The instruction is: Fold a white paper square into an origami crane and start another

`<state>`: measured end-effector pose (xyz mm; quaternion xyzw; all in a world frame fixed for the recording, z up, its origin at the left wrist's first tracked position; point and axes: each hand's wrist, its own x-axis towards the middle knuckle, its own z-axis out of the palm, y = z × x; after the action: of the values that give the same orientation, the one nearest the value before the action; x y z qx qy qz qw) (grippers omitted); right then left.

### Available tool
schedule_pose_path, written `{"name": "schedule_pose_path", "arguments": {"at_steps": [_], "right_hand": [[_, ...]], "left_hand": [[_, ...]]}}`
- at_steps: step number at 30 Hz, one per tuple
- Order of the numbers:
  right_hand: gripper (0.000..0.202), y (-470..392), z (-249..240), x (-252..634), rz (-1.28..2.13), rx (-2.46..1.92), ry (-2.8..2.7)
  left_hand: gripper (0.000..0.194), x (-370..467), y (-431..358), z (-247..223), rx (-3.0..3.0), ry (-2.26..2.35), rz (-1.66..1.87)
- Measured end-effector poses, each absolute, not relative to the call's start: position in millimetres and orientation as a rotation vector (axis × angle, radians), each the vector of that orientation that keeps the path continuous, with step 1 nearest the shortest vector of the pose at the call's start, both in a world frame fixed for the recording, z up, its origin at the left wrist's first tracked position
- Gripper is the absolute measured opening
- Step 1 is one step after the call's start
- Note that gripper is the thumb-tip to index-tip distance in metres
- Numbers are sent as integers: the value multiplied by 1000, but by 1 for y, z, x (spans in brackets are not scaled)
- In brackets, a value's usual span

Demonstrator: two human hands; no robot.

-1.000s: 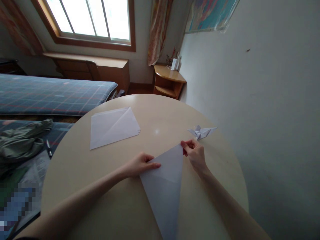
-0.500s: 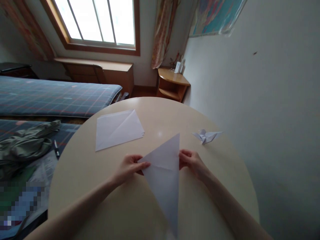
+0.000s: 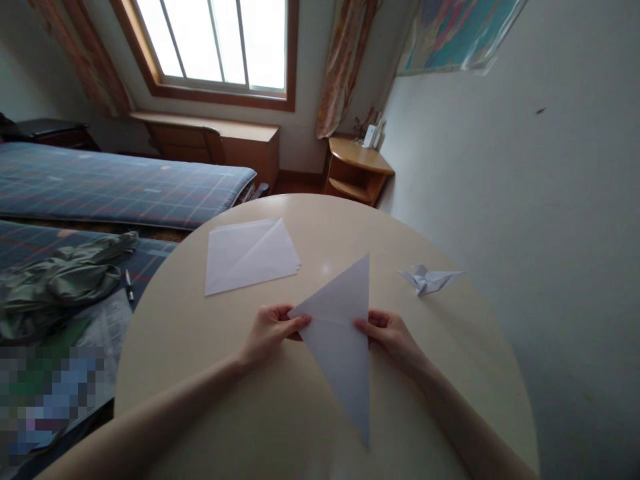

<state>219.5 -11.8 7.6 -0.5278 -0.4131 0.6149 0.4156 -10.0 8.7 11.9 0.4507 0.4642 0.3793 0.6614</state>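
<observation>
A white sheet of paper, folded into a triangle, is held over the round table between my two hands. My left hand pinches its left corner, thumb on top and fingers beneath. On the long right edge, my right hand grips the paper with its thumb on the near face; the other fingers are partly hidden behind it. A folded paper crane lies on the table beyond my right hand. Past my left hand rests a stack of white paper with a diagonal crease or edge on its top.
The round cream table stands close to the white wall on the right. At the left are plaid mattresses, a crumpled green garment and a pen. A corner shelf stands behind the table.
My right thumb has come onto the front of the triangle, where before the hand was at its edge. The paper's lower tip has lifted slightly. The view has shifted a little left.
</observation>
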Motion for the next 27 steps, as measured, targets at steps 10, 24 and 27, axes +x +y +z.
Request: {"name": "schedule_pose_path", "arguments": {"at_steps": [10, 24, 27], "right_hand": [[44, -11, 6, 220, 1535, -1460, -1141], [57, -8, 9, 222, 1463, -1224, -1087], [64, -7, 6, 223, 1156, -1316, -1196]], "left_hand": [[40, -12, 12, 5, 1007, 1049, 840], [47, -14, 16, 8, 913, 1040, 929], [48, -14, 17, 9, 884, 1041, 932]]}}
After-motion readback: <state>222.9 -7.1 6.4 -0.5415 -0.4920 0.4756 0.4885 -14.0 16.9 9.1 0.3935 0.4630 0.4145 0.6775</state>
